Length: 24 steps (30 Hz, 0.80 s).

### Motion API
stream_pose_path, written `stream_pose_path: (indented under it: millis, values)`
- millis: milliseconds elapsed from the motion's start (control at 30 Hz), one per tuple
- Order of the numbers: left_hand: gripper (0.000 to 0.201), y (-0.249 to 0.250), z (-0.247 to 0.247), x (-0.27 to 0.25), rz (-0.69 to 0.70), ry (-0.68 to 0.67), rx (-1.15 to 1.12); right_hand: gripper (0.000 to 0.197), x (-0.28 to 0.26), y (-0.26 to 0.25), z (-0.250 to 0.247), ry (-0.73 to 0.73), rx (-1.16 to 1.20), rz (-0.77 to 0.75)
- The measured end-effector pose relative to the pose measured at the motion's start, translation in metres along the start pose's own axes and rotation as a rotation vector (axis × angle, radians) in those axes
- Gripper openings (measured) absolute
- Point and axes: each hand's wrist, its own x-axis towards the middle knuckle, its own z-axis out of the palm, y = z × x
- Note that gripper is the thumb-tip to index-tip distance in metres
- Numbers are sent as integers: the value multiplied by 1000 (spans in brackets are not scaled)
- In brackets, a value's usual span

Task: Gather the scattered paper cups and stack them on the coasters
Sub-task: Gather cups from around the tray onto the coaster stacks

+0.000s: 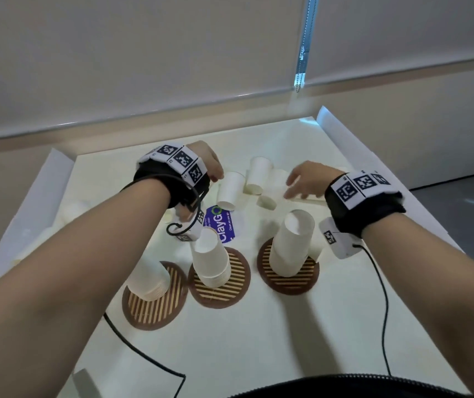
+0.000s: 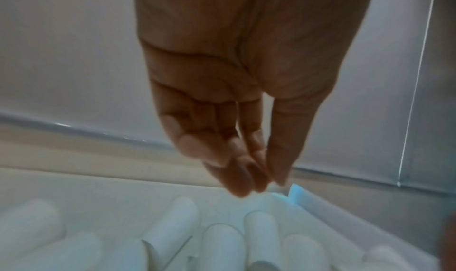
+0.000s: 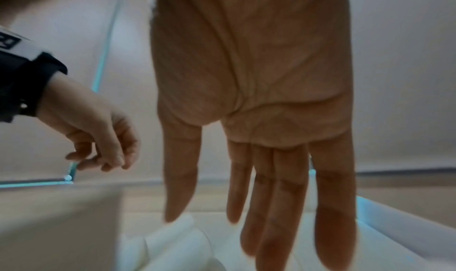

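Note:
Three round brown striped coasters each bear an upside-down stack of white paper cups: left stack (image 1: 148, 278) on the left coaster (image 1: 155, 307), middle stack (image 1: 211, 259) on the middle coaster (image 1: 220, 278), right stack (image 1: 291, 245) on the right coaster (image 1: 288, 272). Several loose cups lie on their sides behind them, one cup (image 1: 230, 189) just right of my left hand (image 1: 212, 170). That hand hovers over the loose cups (image 2: 219, 244) with fingers (image 2: 237, 170) hanging loosely curled, holding nothing. My right hand (image 1: 296, 183) reaches over the lying cups (image 3: 177, 236) with fingers (image 3: 271, 197) straight and spread.
The white table (image 1: 258, 340) has raised white side rims (image 1: 353, 142). A blue ClayGo sticker (image 1: 224, 225) lies behind the middle coaster. More cups lie blurred at the far left (image 1: 72, 211). Black wrist cables (image 1: 385, 311) trail over the front of the table.

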Motion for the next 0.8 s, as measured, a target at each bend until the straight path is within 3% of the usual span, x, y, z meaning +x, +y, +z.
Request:
stream_pose_path:
  millis: [167, 267, 367, 467, 500, 633, 800]
  values:
    - [18, -9, 13, 34, 42, -64, 172, 47, 35, 40, 18, -286, -153, 222]
    - [32, -17, 23, 55, 61, -106, 249, 50, 54, 58, 31, -415, -190, 324]
    - [46, -21, 34, 72, 102, -86, 308, 36, 68, 69, 41, -422, -135, 375]
    - [61, -25, 47, 86, 134, -106, 343, 85, 91, 78, 57, -631, -248, 325]
    - [65, -27, 51, 91, 142, -118, 354, 90, 96, 76, 60, -694, -295, 310]
    - [84, -29, 67, 103, 203, -130, 385, 53, 80, 59, 61, -655, -357, 270]
    - [93, -29, 79, 113, 213, -150, 393, 28, 82, 60, 65, -633, -294, 240]
